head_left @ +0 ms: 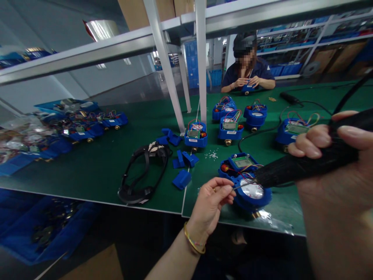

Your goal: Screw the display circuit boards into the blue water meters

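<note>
My right hand is wrapped round a black electric screwdriver, which points left. Its thin metal bit reaches the pinched fingertips of my left hand. Whatever those fingertips pinch at the bit's tip is too small to make out. Just beneath the bit lies an open blue meter housing with a round silvery face, a green circuit board, coloured wires and a brass fitting. Beyond it, tiny pale pieces, perhaps screws, are scattered on the green tabletop.
Several similar wired meters, one of them a blue meter, stand behind. Blue plastic covers and a black head strap lie left. Shelf posts rise from the table. A co-worker across handles another meter.
</note>
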The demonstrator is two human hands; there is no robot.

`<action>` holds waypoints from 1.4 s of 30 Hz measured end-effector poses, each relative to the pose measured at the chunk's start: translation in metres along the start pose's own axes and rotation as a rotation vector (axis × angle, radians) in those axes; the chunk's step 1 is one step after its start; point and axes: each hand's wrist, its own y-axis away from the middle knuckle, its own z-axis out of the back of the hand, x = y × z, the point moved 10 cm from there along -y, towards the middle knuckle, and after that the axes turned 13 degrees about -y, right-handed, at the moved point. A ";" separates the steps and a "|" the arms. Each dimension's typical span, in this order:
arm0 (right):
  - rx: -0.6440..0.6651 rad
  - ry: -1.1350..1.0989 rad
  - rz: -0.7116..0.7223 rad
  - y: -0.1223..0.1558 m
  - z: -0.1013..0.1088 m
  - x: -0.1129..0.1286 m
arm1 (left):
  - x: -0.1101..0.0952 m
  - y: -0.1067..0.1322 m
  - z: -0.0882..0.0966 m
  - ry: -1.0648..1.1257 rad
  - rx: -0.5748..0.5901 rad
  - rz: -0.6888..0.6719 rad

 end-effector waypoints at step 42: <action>0.174 0.292 0.341 -0.074 -0.017 -0.013 | -0.057 -0.063 -0.009 -1.183 -0.191 -0.631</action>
